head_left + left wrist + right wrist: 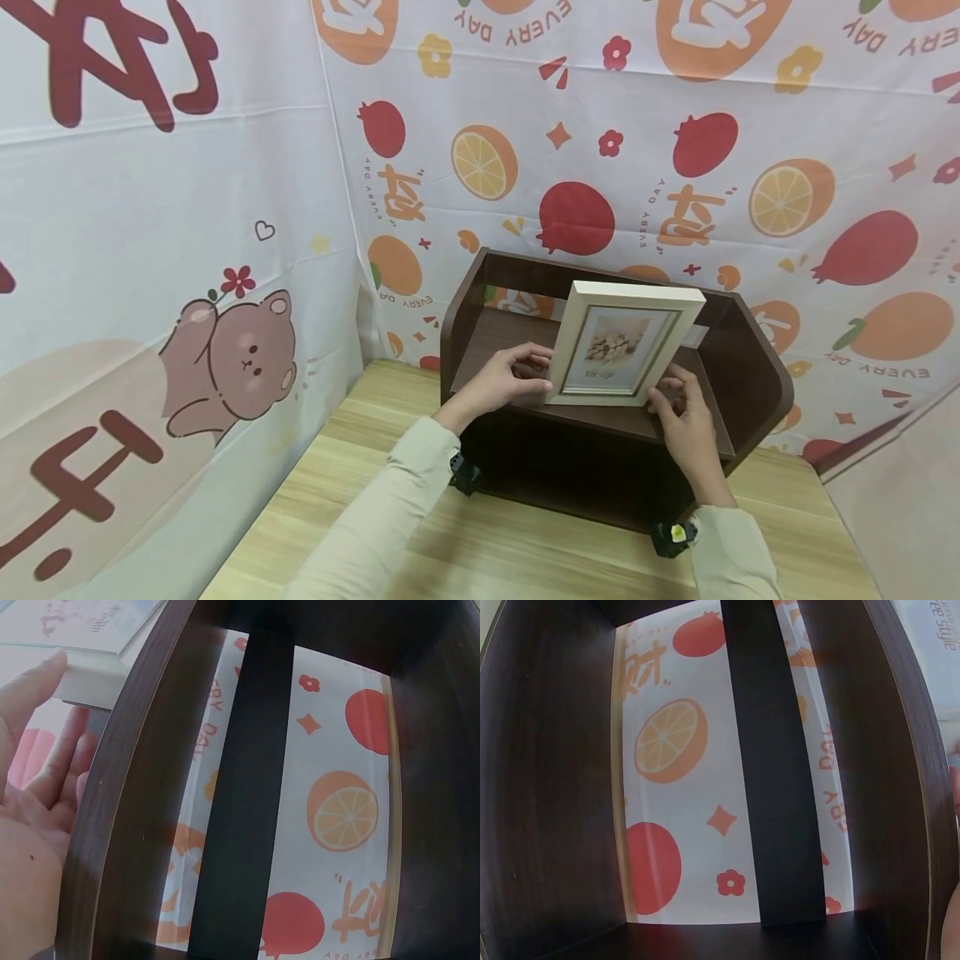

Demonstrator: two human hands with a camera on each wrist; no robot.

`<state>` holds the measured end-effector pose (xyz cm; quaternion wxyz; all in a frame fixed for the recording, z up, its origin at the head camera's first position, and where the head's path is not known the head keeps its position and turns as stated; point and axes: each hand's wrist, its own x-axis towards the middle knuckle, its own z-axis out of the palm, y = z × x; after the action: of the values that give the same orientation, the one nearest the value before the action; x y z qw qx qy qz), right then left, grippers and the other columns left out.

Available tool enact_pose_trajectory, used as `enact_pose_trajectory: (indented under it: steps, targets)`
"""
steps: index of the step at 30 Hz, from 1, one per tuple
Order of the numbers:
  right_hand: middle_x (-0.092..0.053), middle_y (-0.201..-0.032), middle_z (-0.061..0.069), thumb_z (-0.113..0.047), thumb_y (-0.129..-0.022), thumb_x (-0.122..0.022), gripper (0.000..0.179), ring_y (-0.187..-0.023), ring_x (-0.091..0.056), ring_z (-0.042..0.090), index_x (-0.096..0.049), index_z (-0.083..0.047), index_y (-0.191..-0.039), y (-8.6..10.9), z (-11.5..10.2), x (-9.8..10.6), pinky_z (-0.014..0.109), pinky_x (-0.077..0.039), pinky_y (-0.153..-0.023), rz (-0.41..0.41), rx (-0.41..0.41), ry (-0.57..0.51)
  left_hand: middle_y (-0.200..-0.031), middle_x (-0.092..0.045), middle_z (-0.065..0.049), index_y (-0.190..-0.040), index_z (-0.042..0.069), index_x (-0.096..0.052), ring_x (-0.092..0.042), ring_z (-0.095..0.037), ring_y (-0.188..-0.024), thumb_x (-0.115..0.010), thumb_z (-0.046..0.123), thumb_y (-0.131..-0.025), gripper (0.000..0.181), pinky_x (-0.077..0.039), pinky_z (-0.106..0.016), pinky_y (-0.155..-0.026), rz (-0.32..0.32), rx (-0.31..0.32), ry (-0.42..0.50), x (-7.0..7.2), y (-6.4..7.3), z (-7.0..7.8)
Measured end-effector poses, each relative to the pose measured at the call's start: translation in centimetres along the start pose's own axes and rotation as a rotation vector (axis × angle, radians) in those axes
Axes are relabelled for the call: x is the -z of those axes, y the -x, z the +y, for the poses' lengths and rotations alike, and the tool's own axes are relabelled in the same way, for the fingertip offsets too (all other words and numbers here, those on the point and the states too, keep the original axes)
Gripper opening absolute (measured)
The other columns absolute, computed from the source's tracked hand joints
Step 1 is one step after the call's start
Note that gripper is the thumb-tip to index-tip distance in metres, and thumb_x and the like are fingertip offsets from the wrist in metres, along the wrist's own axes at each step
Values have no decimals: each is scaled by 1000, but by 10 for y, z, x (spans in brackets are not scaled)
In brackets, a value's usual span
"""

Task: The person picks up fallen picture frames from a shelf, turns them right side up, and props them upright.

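A cream picture frame [621, 348] with a floral print is upright at the shelf board's front edge. My left hand [510, 377] pinches its lower left side; in the left wrist view, the thumb of the left hand [37, 765] lies against the frame's pale edge [86, 679], with the other fingers behind. At the lower right side, my right hand [684, 417] holds the frame between thumb and fingers. Only a sliver of the right hand [951, 915] shows in the right wrist view. Whether the frame's bottom bears fully on the board is hard to tell.
The dark brown shelf unit [757, 383] has raised sides, an upper board [487, 350] and a shadowed lower compartment [570, 462]. It stands on a wood-grain table [352, 475]. Printed cloths hang behind [540, 150] and at the left [150, 250].
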<state>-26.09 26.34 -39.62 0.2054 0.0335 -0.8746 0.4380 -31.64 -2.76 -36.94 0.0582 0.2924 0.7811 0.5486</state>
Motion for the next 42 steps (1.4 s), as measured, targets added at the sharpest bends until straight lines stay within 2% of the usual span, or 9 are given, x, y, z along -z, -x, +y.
enact_pose_trajectory:
  steps: [6,13,18,27,35,42]
  targets:
    - [-57,-115,6,-29,-100,-52,45,-73,-53,-14,-39,-17,-142,-2,1,0,18,-43,-68,11,-28,17,-120,-64,-12,-132,12,-58,-61,-19,-101,-69,17,-90,44,-50,-28,-88,-44,-3,-5,-3,-4,2]
    - [-57,-118,7,-36,-101,-48,47,-73,-50,-17,-37,-20,-144,-3,-1,0,33,-37,-78,9,-67,47,-117,-65,-11,-130,12,-58,-60,-15,-97,-69,18,-90,43,-50,-27,-85,-35,12,-13,-8,-2,5]
    - [-57,-121,7,-37,-102,-46,46,-73,-48,-18,-36,-23,-145,-3,-3,-1,38,-36,-81,16,-106,60,-115,-65,-9,-129,13,-59,-59,-12,-93,-70,19,-89,42,-49,-26,-83,-40,7,-31,-15,0,6]
    - [-58,-120,6,-37,-102,-44,45,-72,-48,-17,-37,-23,-145,-6,-4,-4,38,-38,-77,52,-122,102,-113,-66,-9,-128,14,-60,-58,-12,-91,-71,20,-88,42,-50,-28,-81,-1,6,-45,-23,1,8]
    - [-60,-120,6,-36,-103,-43,43,-72,-50,-13,-40,-22,-144,-9,-5,-6,39,-39,-76,77,-131,126,-113,-66,-9,-128,14,-60,-60,-13,-92,-71,20,-88,42,-50,-27,-79,10,-11,-40,-28,4,11]
    - [-61,-118,6,-35,-102,-44,44,-68,-47,-16,-40,-22,-144,-10,-5,-6,36,-37,-73,94,-153,130,-112,-66,-6,-128,18,-60,-60,-11,-91,-72,22,-88,42,-50,-26,-78,21,6,-16,-31,2,9]
